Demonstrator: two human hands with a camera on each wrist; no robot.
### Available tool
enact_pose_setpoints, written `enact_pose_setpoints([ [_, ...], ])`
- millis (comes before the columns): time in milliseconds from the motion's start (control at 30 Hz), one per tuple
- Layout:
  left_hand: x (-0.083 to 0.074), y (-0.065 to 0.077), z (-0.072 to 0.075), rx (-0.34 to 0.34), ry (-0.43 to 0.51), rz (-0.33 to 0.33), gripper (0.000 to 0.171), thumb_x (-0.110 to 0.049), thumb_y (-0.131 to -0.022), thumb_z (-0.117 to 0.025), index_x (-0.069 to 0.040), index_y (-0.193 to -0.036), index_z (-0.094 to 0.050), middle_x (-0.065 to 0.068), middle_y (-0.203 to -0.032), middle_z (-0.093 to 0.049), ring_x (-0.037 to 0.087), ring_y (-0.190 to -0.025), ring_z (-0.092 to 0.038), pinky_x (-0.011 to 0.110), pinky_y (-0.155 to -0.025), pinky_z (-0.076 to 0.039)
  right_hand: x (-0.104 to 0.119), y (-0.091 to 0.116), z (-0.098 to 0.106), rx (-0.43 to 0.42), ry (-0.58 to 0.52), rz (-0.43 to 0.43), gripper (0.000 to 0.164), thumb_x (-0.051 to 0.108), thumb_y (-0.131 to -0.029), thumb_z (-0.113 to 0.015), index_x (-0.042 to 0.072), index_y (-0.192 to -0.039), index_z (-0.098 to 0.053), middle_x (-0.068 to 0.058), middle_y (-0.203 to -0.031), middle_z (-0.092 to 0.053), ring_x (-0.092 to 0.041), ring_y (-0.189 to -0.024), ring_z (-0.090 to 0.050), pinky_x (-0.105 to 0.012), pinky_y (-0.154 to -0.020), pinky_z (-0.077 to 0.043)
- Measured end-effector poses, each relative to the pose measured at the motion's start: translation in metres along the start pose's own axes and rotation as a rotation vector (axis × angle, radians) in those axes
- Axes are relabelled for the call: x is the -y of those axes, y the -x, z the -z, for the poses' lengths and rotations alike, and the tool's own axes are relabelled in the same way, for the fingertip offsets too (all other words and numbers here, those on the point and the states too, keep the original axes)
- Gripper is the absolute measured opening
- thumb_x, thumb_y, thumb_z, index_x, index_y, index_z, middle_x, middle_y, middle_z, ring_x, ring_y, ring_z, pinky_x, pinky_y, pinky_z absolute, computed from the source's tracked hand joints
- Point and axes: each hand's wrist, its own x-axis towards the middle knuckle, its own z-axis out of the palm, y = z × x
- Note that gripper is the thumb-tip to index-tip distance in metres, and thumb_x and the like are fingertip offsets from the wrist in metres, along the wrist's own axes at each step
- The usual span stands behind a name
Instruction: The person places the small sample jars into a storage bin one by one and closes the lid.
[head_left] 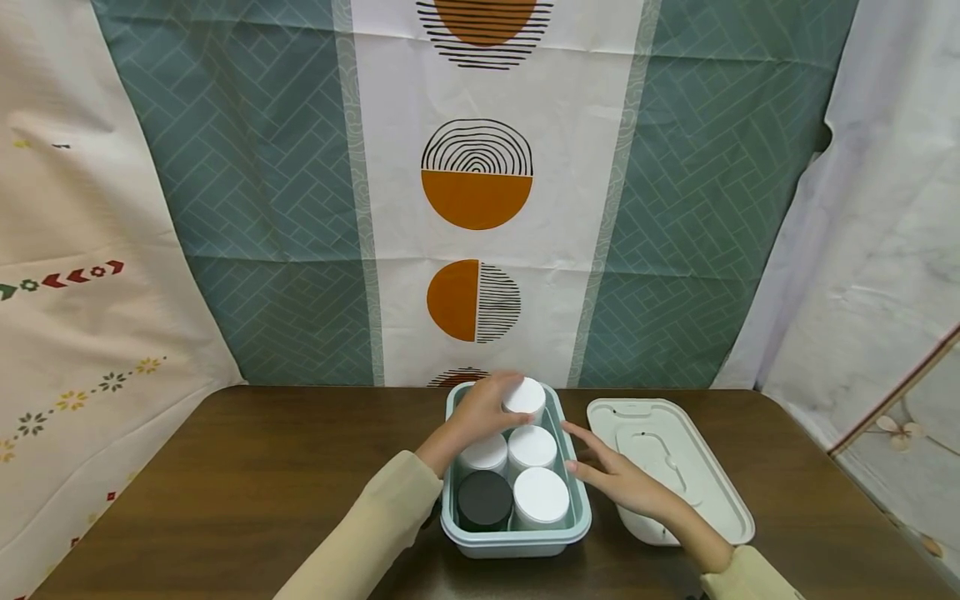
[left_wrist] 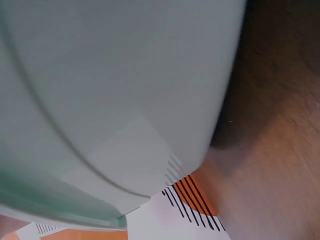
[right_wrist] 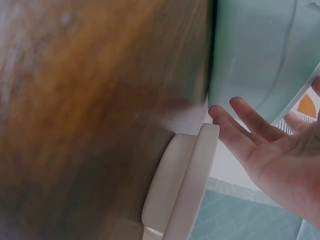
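A pale blue-green plastic bin (head_left: 514,540) stands on the table with several round-lidded jars inside. My left hand (head_left: 480,410) reaches over its far left part and grips a white jar (head_left: 527,396) at the far right, thumb and fingers on its sides. Nearer me are more white jars (head_left: 541,496) and a black-lidded jar (head_left: 484,498). My right hand (head_left: 633,483) is at the bin's right rim, fingers spread and holding nothing. In the right wrist view, its straight fingers (right_wrist: 252,120) overlap the bin's outer wall (right_wrist: 255,50). The bin's side (left_wrist: 130,85) hides my left hand in the left wrist view.
To the right of the bin lies a white lid (head_left: 675,467), partly under my right forearm in the head view. The brown wooden table (head_left: 300,450) extends to both sides. A patterned cloth (head_left: 480,208) hangs behind it.
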Motion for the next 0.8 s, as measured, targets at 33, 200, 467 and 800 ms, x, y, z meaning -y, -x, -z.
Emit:
enact_pose_setpoints([
  [33,0.001,0.000,0.000,0.006,-0.008,-0.002,0.060,-0.023,-0.078,-0.072,0.003,-0.127,-0.049,0.015,-0.127,-0.052,0.028,-0.115,-0.049,0.040,-0.094,-0.041,0.000,0.000,0.000,-0.001,0.001,-0.002,0.058,0.025,-0.095,-0.046,0.011,-0.145,-0.019,-0.024,-0.131,-0.041,-0.038,-0.113,-0.046,-0.052,-0.084,-0.044],
  [200,0.003,0.002,-0.001,0.051,-0.045,0.017,0.060,-0.026,-0.081,-0.070,0.001,-0.130,-0.047,0.015,-0.131,-0.048,0.028,-0.120,-0.046,0.040,-0.098,-0.038,0.001,0.000,0.000,-0.002,0.003,-0.008,0.058,0.025,-0.095,-0.047,0.012,-0.145,-0.019,-0.024,-0.134,-0.037,-0.039,-0.115,-0.045,-0.053,-0.085,-0.043],
  [467,0.005,0.006,-0.005,0.090,-0.099,0.007,0.046,-0.025,-0.086,-0.063,-0.001,-0.124,-0.054,0.013,-0.130,-0.051,0.025,-0.121,-0.046,0.039,-0.099,-0.037,0.001,0.000,-0.001,-0.003,-0.001,-0.004,0.058,0.025,-0.095,-0.046,0.011,-0.145,-0.019,-0.024,-0.135,-0.036,-0.040,-0.115,-0.045,-0.054,-0.085,-0.043],
  [800,0.008,0.014,-0.001,0.034,-0.081,-0.035,0.034,-0.020,-0.086,-0.063,-0.001,-0.114,-0.062,0.010,-0.118,-0.060,0.023,-0.115,-0.052,0.037,-0.095,-0.042,0.001,0.000,0.000,-0.007,0.006,0.002,0.058,0.025,-0.095,-0.047,0.012,-0.144,-0.020,-0.024,-0.135,-0.037,-0.039,-0.114,-0.046,-0.053,-0.084,-0.044],
])
